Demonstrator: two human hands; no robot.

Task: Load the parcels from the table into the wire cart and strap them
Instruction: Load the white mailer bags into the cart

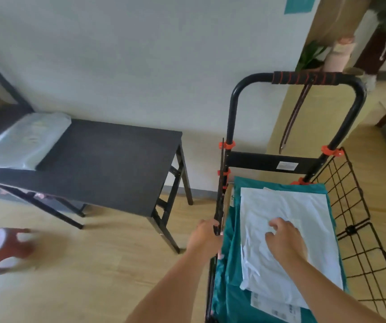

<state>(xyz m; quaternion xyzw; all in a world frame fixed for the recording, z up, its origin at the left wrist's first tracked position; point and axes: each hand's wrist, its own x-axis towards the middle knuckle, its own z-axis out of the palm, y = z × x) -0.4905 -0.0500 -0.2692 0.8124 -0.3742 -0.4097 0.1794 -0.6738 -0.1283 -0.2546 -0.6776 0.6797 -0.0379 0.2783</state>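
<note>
The black wire cart (355,220) stands at the right, its handle wrapped in a black and red grip. Inside it lies a teal parcel (234,276) with a white parcel (287,210) flat on top. My right hand (284,241) rests palm down on the white parcel, fingers spread. My left hand (204,236) grips the cart's raised left side panel (220,194). A dark strap (292,117) hangs from the handle. On the black table (108,159) at the left, a grey-white parcel (27,141) lies at the far end.
A red plastic stool (4,248) stands on the wooden floor at the lower left. The cart's right wire side (359,231) is folded outward. A plant and a pink object (338,54) sit behind the cart by the wall. A dark frame leans at the far left.
</note>
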